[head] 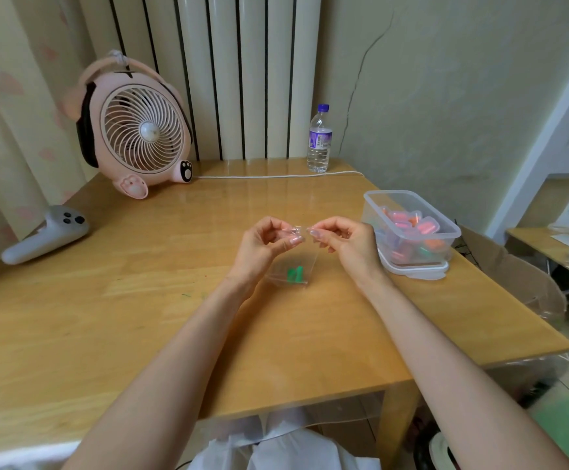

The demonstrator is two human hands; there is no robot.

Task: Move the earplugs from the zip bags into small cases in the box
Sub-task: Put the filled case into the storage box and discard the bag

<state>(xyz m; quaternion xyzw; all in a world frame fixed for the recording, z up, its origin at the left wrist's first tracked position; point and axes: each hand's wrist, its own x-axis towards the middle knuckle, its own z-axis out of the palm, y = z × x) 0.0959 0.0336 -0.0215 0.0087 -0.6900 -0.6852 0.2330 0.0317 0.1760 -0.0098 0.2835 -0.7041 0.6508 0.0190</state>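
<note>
A wooden table (140, 317) stands in the corner of a room, with a white radiator (228, 62) on the wall behind it. A clear plastic box (391, 192) sits on the table and it is full of small cases (412, 228) in pink, orange and green. The box sits on a white lid (415, 271), so its top is open and things can go in. Just left of the box, two bare hands hold up a little clear zip bag (293, 266). The left hand (262, 242) pinches one side of the bag's top and the right hand (344, 239) pinches the other side. The fingers meet at the zip, so I think the person is about to pull the bag open. Two green earplugs (295, 274) lie at the bottom of the bag, which hangs down near the table. The bag is held close to the box, likely so the earplugs have only a short way to go. Far left of the box are a pink fan (137, 130) and a grey controller (45, 234). Behind the box stands a water bottle (319, 140), out of the way of the hands.
</note>
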